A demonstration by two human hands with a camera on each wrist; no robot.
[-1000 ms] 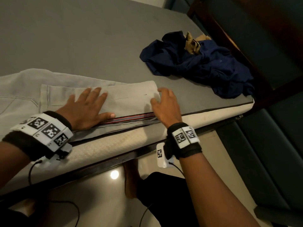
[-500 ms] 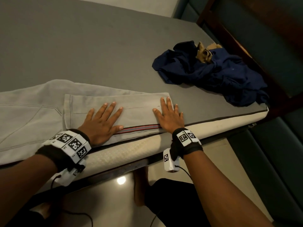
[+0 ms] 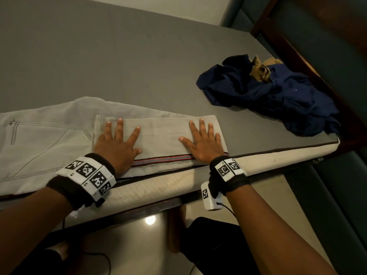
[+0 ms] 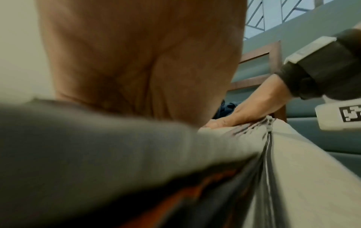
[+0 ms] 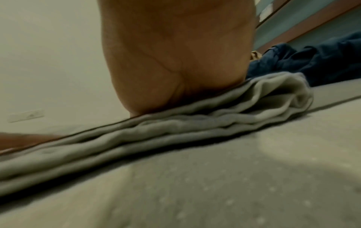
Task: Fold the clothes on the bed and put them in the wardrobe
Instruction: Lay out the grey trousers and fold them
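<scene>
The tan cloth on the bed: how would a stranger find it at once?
Start at the grey bed and go to its far right corner, where a crumpled navy garment lies. The tan cloth pokes out at the top, the only light brown piece.

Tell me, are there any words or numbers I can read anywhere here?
None: no words or numbers can be read.
Wrist bands: black-and-white square code patterns, not letters; tiny marks along the edge too small to read.
White box under the right wrist: a code square only.
Trousers: no label shows.
</scene>
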